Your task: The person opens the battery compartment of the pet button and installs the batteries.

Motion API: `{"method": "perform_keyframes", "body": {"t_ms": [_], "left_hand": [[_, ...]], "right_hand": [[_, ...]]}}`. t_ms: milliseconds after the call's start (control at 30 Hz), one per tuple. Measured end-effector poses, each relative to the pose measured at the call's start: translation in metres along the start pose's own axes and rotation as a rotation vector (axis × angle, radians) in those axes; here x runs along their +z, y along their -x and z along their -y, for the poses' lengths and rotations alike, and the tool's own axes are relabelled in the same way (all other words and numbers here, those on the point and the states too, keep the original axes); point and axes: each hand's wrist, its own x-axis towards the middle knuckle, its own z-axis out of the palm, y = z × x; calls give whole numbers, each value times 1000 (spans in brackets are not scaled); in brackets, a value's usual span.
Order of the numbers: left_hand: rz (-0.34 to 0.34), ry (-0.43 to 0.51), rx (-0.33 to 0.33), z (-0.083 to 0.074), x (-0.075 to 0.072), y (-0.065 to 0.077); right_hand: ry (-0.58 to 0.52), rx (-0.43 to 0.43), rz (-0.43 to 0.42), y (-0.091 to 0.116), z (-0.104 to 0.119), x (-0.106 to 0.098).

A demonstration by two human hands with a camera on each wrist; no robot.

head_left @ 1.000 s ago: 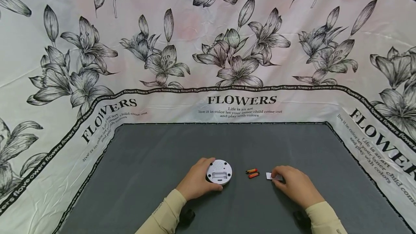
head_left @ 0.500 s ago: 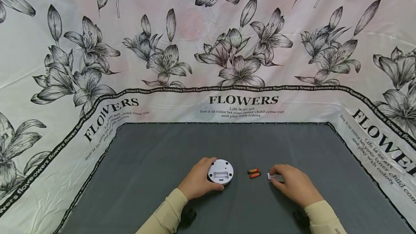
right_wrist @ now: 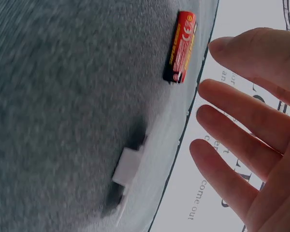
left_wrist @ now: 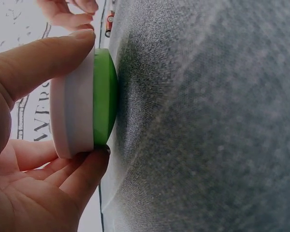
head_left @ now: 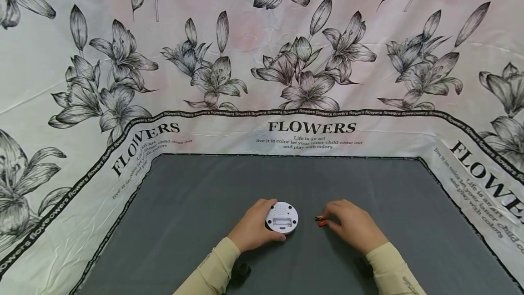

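Observation:
My left hand grips a round white device by its edge, thumb on the near side. Its underside faces up, showing a bare battery compartment, small holes and dark feet. In the left wrist view a green domed part lies on the side towards the cloth. My right hand is over two red-and-black batteries, its fingertips close to them. The right wrist view has its fingers spread, apart from the battery. A small white cover-like piece lies on the cloth below that hand, hidden in the head view.
A dark grey cloth panel covers the work surface. Around it runs a white border with printed lettering, and flower-patterned fabric spreads behind. A dark wrist-worn object shows beneath the left wrist.
My right hand has let go of the small white piece and moved left to the batteries. The left hand keeps holding the round device; the head view has shifted slightly.

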Motion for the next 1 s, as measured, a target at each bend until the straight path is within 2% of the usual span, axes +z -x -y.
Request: {"method": "perform_keyframes", "body": {"t_ms": [267,667,1000], "left_hand": [[-7,-5,-2,-2,0,-1],[-5,2,7,-1,0,0],[-2,12,11,-1,-1,1]], "right_hand": [[-10,-12,19,-1,2,7],[8,-26,-1,-2,6,13],[6,-92,-63,-7,22,13]]}}
